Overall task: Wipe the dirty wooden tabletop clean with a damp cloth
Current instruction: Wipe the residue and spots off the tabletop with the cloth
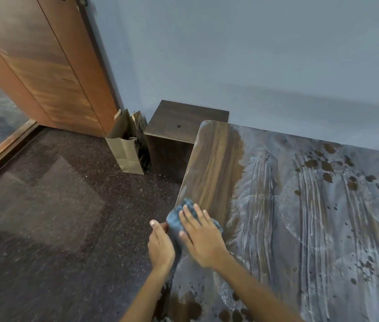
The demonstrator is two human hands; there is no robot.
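Both of my hands are at the left edge of the wooden tabletop, working a blue-grey cloth. My right hand lies flat on the cloth with the fingers spread wide, pressing it onto the wood. My left hand is at the table's edge, just beside the right, with its thumb up and its fingers curled under the part of the cloth that hangs over the edge; I cannot tell how tightly it grips.

Ahead of the cloth, a strip along the left edge shows bare brown grain. Everything to the right of that strip is filmed with pale grey streaks and dotted with dark brown splashes; more dark blotches sit near my forearms.

Beyond the table's far corner stands a dark wooden box against the blue wall, with a brown paper bag just beside it, near the wooden door.
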